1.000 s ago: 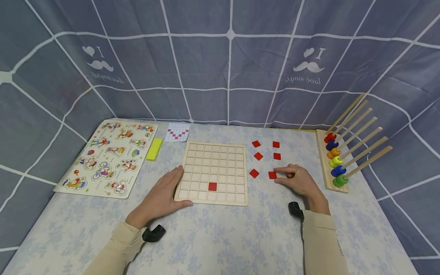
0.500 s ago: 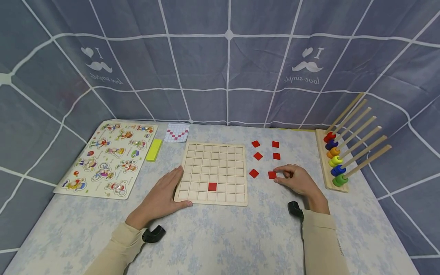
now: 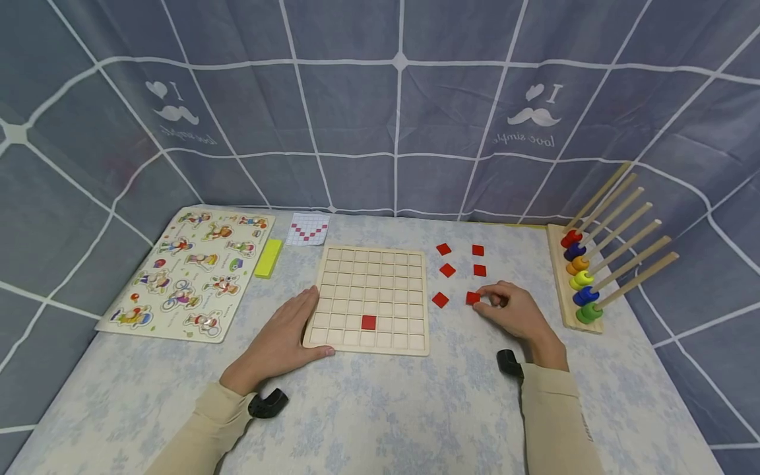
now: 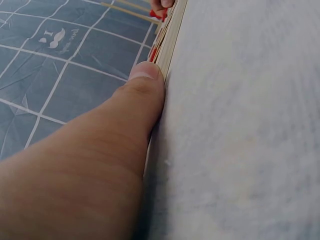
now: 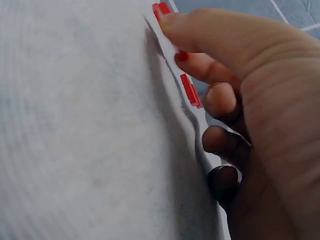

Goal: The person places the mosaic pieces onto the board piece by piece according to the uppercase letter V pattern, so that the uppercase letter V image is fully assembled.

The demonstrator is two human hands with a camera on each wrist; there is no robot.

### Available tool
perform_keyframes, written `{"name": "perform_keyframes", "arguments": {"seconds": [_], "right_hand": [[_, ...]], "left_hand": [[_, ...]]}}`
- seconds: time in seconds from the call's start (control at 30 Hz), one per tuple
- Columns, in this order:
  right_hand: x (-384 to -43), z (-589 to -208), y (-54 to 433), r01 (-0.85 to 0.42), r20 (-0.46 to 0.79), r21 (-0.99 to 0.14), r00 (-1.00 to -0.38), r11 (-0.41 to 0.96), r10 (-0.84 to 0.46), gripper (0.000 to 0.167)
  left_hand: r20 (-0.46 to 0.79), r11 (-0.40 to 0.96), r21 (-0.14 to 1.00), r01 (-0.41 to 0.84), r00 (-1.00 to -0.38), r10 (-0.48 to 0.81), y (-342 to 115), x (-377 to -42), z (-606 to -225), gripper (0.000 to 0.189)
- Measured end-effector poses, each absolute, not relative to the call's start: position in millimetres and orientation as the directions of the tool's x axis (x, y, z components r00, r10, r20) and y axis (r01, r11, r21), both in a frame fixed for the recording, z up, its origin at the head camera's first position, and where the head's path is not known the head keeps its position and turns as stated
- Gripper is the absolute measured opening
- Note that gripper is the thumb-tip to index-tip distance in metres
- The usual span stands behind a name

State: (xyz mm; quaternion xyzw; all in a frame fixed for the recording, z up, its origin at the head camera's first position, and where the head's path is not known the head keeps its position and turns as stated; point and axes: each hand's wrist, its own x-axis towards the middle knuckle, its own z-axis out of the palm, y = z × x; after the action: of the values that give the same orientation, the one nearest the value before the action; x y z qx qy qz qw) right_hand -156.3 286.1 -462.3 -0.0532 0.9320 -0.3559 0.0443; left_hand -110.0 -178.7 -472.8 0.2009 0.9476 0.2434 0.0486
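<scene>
A pale wooden grid board (image 3: 404,297) lies mid-table, with one red square tile (image 3: 368,322) in a cell near its front. My left hand (image 3: 278,340) rests against the board's left side, fingers straight along the edge and thumb at the front edge; the left wrist view shows that thumb (image 4: 145,82) against the board's side. To the right of the board, my right hand (image 3: 515,315) pinches a red square tile (image 3: 472,298) between thumb and index finger, its other fingers curled in. Several more red tiles (image 3: 447,270) lie flat between the board and that hand.
At the back stands a small paper card (image 3: 307,229) with a V of red squares on a grid. Left of it are a yellow-green block (image 3: 269,258) and a picture puzzle board (image 3: 196,277). A peg stand (image 3: 561,277) with coloured rings is at the right.
The pinched red tile has shifted slightly away from me, and my right fingertips have moved with it. My left hand and the board keep their places.
</scene>
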Motion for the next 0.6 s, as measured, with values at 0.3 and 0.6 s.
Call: {"name": "perform_keyframes", "arguments": {"seconds": [0.3, 0.6], "right_hand": [[-158, -462, 281, -0.071, 0.023, -0.702, -0.997, 0.708, -0.077, 0.031], [-158, -456, 252, -0.187, 0.12, -0.708, -0.982, 0.681, -0.145, 0.02]], "left_hand": [[0.013, 0.802, 0.477, 0.36, -0.915, 0.403, -179, -111, -473, 0.118], [0.004, 0.805, 0.478, 0.351, -0.918, 0.397, -179, -109, -474, 0.119]]}}
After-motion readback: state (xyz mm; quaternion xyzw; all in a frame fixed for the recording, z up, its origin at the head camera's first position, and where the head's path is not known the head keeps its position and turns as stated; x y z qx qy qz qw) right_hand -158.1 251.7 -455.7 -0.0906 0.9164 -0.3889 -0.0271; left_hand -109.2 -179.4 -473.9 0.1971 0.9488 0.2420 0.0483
